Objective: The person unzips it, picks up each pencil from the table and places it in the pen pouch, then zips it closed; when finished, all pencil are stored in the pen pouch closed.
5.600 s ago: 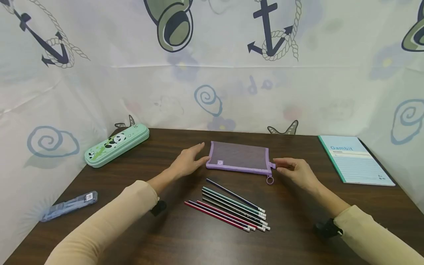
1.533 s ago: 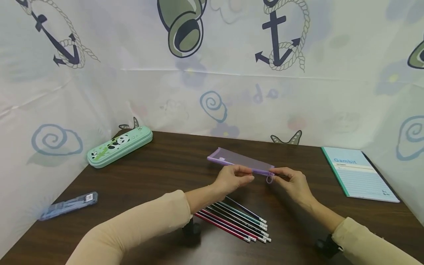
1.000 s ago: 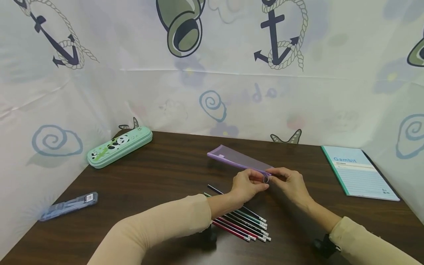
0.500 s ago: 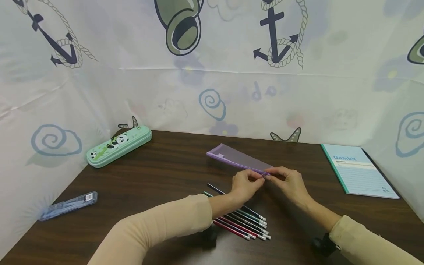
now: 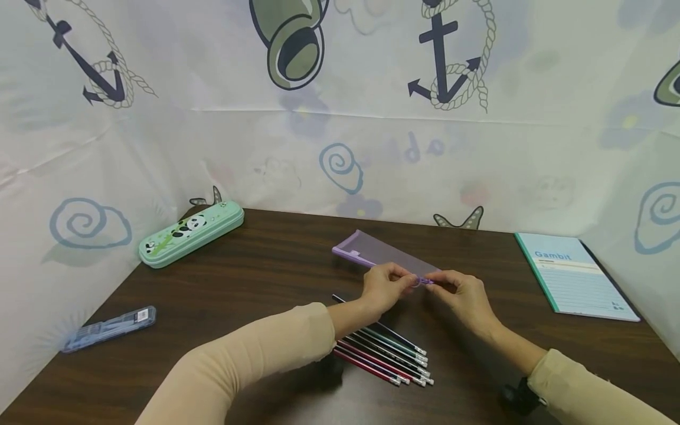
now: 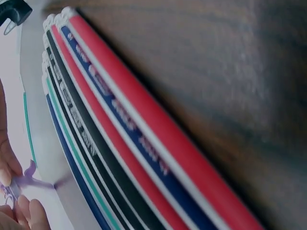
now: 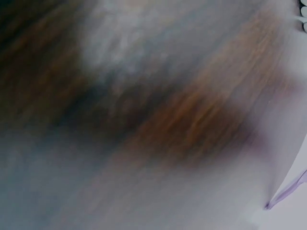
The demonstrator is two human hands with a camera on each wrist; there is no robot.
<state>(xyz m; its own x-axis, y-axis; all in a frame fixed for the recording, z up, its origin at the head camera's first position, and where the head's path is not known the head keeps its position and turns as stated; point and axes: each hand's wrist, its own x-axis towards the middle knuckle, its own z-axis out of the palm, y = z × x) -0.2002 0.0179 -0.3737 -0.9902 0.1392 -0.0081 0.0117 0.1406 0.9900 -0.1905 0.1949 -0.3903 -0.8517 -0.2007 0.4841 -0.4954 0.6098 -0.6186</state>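
A purple zip pouch with a sheer grey body (image 5: 390, 251) lies at mid-table in the head view, its near edge slightly raised toward the hands. My left hand (image 5: 385, 289) pinches the ring pull of the zipper near the pouch's right end. Right beside it, my right hand (image 5: 467, 298) pinches the pouch's right corner between thumb and fingers. Several striped pencils (image 5: 385, 357) lie side by side in front, partly covered by the left forearm; the left wrist view shows the red, blue, black and green pencils (image 6: 115, 129) close up. Only a purple strip of the pouch (image 7: 290, 191) appears in the blurred right wrist view.
A mint panda pencil case (image 5: 191, 234) lies at the back left. Nearer the left edge is a clear bluish plastic case (image 5: 110, 328). At the right lies a light blue notebook (image 5: 576, 274). Patterned white cloth (image 5: 255, 141) stands behind the brown table (image 5: 276, 254).
Both hands have come from the pouch's two ends to its right corner, and the pouch has turned. Over the last half second the left hand and ring pull have shifted slightly left.
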